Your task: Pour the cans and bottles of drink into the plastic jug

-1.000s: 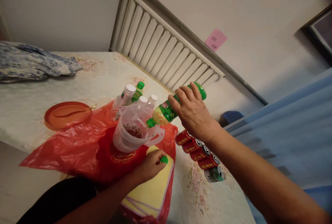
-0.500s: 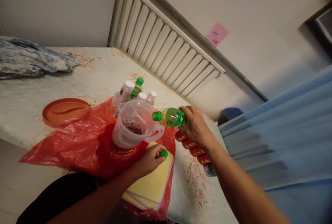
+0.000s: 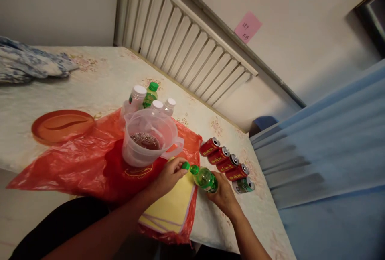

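My left hand (image 3: pixel 171 174) pinches a green bottle cap (image 3: pixel 185 165) between thumb and fingers, above a yellow cloth (image 3: pixel 173 200). Close to the cap is the open mouth of a tilted green plastic bottle (image 3: pixel 204 178); a small gap separates them. My right hand (image 3: pixel 223 194) is wrapped round the lower part of this bottle. Left of both hands stands a translucent plastic measuring jug (image 3: pixel 138 156) with a handle, holding dark reddish liquid (image 3: pixel 146 141) with bubbles on top. A red plastic bag (image 3: pixel 81 159) lies spread under the jug and cloth.
Several drink cans (image 3: pixel 219 155) stand in a row at the right. Behind the jug are white-capped bottles (image 3: pixel 138 96) and another green bottle (image 3: pixel 150 95). An orange lid (image 3: pixel 61 125) lies at left, with patterned fabric (image 3: pixel 33 63) beyond. A radiator (image 3: pixel 180 39) borders the table's back.
My right hand has brought the green bottle down and away from the jug, toward the cap in my left hand. The view has shifted slightly, and the row of cans is now uncovered.
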`<state>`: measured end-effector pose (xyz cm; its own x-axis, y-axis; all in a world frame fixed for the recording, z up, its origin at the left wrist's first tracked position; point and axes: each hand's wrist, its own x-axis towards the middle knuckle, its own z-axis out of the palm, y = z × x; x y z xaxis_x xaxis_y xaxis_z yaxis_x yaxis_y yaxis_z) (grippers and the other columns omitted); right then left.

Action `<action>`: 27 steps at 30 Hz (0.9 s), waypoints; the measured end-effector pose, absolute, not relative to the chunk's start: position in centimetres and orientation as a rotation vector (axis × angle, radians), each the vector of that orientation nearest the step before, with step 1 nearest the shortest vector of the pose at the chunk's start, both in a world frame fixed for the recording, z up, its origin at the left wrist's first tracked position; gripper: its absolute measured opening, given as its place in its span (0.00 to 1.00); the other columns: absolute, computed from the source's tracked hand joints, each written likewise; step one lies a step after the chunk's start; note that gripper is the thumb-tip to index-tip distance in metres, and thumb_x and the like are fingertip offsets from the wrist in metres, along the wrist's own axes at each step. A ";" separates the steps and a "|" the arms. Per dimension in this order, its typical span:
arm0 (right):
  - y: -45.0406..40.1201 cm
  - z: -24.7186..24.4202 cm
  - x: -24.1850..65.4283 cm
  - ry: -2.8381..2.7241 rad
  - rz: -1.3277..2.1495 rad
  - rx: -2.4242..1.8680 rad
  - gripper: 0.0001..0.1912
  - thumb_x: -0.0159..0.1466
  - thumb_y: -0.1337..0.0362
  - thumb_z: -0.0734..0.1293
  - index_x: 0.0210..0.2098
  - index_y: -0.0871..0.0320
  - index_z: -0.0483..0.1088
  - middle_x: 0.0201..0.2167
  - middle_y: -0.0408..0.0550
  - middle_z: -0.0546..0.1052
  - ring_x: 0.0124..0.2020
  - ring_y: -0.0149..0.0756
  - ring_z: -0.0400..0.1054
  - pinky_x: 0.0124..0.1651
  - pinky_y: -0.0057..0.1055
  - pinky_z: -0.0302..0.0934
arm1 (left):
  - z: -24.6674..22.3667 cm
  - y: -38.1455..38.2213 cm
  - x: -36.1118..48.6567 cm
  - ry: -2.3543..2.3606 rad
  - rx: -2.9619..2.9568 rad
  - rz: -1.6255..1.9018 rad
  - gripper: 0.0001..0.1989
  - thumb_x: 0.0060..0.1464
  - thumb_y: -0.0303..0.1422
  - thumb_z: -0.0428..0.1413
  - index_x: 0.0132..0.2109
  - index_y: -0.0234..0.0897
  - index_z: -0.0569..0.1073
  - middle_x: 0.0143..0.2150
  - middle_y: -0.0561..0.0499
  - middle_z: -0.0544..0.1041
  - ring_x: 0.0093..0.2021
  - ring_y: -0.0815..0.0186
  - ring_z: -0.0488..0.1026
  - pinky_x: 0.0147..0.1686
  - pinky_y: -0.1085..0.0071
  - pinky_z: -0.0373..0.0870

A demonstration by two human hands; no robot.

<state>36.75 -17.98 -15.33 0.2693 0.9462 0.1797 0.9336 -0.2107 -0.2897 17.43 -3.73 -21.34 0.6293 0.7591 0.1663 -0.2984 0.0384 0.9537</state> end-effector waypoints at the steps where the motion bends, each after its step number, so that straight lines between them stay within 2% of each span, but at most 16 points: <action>1: -18.0 -15.6 36.6 -1.721 0.058 -2.214 0.24 0.51 0.70 0.69 0.49 0.56 0.70 0.41 0.50 0.75 0.43 0.45 0.70 0.47 0.39 0.65 | -21.4 -3.7 17.5 0.445 1.310 0.858 0.12 0.49 0.34 0.55 0.42 0.35 0.72 0.31 0.53 0.70 0.32 0.68 0.66 0.32 0.72 0.63; 5: -17.6 -15.7 36.1 -1.736 0.084 -2.229 0.23 0.53 0.68 0.70 0.49 0.56 0.70 0.42 0.51 0.75 0.44 0.45 0.70 0.48 0.39 0.65 | -21.8 -3.6 17.7 0.448 1.388 0.859 0.12 0.49 0.34 0.56 0.42 0.35 0.73 0.33 0.52 0.72 0.33 0.66 0.67 0.34 0.71 0.64; 11: -17.0 -15.2 35.5 -1.768 0.055 -2.262 0.24 0.53 0.69 0.70 0.50 0.56 0.69 0.44 0.53 0.74 0.46 0.46 0.69 0.50 0.40 0.63 | -20.9 -3.5 17.2 0.507 1.534 0.852 0.11 0.48 0.32 0.56 0.40 0.36 0.74 0.29 0.55 0.67 0.31 0.68 0.65 0.32 0.72 0.62; 18: -17.3 -14.2 34.9 -1.847 -0.052 -2.297 0.25 0.53 0.72 0.68 0.51 0.57 0.68 0.44 0.54 0.73 0.47 0.48 0.67 0.51 0.43 0.62 | -20.1 -3.6 16.4 0.462 1.659 0.860 0.08 0.48 0.29 0.56 0.39 0.37 0.74 0.32 0.54 0.71 0.33 0.67 0.66 0.35 0.71 0.62; 27: -18.0 -15.1 35.2 -1.814 -0.063 -2.302 0.28 0.53 0.70 0.68 0.53 0.58 0.66 0.47 0.55 0.72 0.49 0.48 0.67 0.53 0.44 0.62 | -19.6 -4.0 16.6 0.456 1.560 0.812 0.07 0.50 0.34 0.55 0.36 0.37 0.72 0.28 0.56 0.70 0.30 0.69 0.65 0.32 0.73 0.61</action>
